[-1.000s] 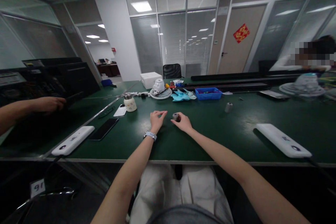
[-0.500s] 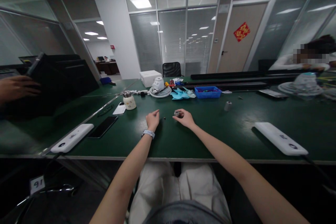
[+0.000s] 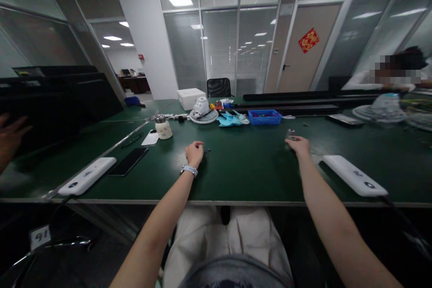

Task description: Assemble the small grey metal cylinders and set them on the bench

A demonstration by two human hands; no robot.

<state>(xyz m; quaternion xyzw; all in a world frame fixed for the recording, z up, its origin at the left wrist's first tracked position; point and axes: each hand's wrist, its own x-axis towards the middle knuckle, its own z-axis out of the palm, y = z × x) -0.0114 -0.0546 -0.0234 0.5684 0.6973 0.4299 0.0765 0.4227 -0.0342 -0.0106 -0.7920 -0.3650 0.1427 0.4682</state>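
Observation:
My right hand (image 3: 299, 145) is over the right part of the green table (image 3: 243, 166), thumb and fingers pinched on a small round metal part (image 3: 293, 138), mostly hidden by the fingers. Right behind those fingertips stands a short grey metal cylinder (image 3: 290, 132); whether they touch I cannot tell. My left hand (image 3: 195, 153), with a watch at the wrist, rests on the table with its fingers curled together. What those fingers hold, if anything, is hidden. Just right of them lies a tiny dark piece (image 3: 209, 150).
At the back are a white fan base with grille (image 3: 203, 114), blue fan blades (image 3: 230, 119) and a blue tray (image 3: 265, 117). A bottle (image 3: 164, 128) and black phone (image 3: 130, 162) lie left. White power banks (image 3: 354, 175) flank me. Another person's hand (image 3: 11, 137) shows far left.
My right hand has moved right with the round metal part, from near my left hand to the metal cylinder. My left hand stays in about the same place. The other person's hand has moved left.

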